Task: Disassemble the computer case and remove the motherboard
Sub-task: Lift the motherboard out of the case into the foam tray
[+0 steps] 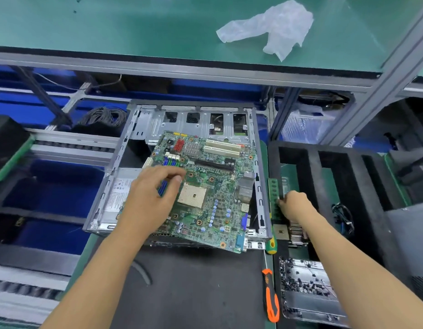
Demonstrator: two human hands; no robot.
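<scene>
The open grey computer case (259, 186) lies on the bench in front of me. A green motherboard (212, 186) sits tilted across it, its near corner sticking out past the case's front edge. My left hand (151, 198) lies on the board's left side, fingers curled over the blue memory slots beside the square CPU socket (192, 194). To the right of the case, my right hand (292, 205) pinches a green memory stick (273, 198) that stands on edge next to the case wall.
An orange-handled screwdriver (271, 302) and a green-yellow one (271, 245) lie right of the black mat (193, 293). A metal tray (307, 288) holds several screws. A black foam tray (348, 176) stands at right. A plastic bag (272, 27) lies on the upper shelf.
</scene>
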